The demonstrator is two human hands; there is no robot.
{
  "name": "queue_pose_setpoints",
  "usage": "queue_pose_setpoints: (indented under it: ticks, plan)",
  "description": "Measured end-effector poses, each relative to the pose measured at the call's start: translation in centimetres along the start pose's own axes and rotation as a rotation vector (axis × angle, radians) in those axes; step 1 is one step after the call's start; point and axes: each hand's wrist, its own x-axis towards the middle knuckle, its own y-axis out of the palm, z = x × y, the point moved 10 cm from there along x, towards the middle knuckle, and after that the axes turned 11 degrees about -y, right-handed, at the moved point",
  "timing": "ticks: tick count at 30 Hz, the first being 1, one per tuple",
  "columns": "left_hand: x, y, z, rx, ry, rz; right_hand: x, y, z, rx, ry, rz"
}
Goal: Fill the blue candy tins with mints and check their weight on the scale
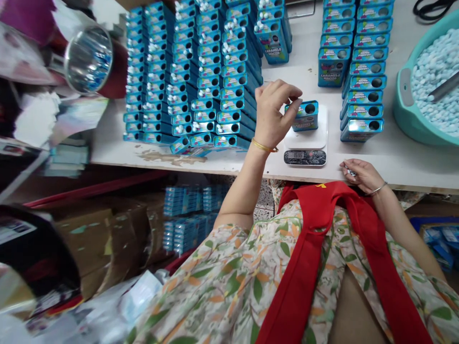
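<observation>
Currently the blue tin (305, 125) stands upright on the white scale (304, 141), dark round opening uppermost. Left hand (275, 111) at the tin's upper left corner — thumb and forefinger nearly meeting; cannot tell whether they pinch anything. Right hand (363, 175) near the edge of the white table (304, 59), fingers curled in, pinching a small pale piece (352, 173). Rows of tins (234, 86) left of the scale, many topped with white pieces (229, 47). Turquoise tub (405, 114) far right — pale candies (435, 62), grey scoop (444, 87) among them.
</observation>
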Motion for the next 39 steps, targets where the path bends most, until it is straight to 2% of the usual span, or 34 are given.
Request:
queue_pose_setpoints:
  ticks: [9,13,19,25,30,33,36,39]
  plan:
    - [-0.1,0.5,1.4,-0.069,-0.011,0.02,0.0,-0.2,-0.1,-0.018,0.004,-0.011]
    - [-0.1,0.3,1.2,-0.055,-0.016,0.016,0.0,-0.2,-0.1,-0.028,0.008,-0.013]
    - [-0.4,0.6,1.1,0.09,-0.055,0.096,0.0,-0.2,0.1,-0.049,-0.001,-0.009]
    - [-0.1,0.6,0.4,0.084,-0.078,0.072,0.0,-0.3,0.0,-0.05,0.006,-0.018]
    - [-0.2,1.5,-0.8,0.086,0.002,0.121,-0.1,-0.3,-0.3,-0.031,0.016,-0.032]
    - [-0.2,2.9,-0.6,0.187,0.073,0.244,-0.1,-0.2,-0.4,-0.018,0.023,-0.033]
    - [1.0,4.4,-0.3,0.242,0.125,0.324,-0.2,0.0,-0.6,-0.006,0.039,-0.028]
    - [4.2,5.3,-0.7,0.226,0.144,0.258,-0.1,0.1,-0.8,-0.006,0.043,-0.026]
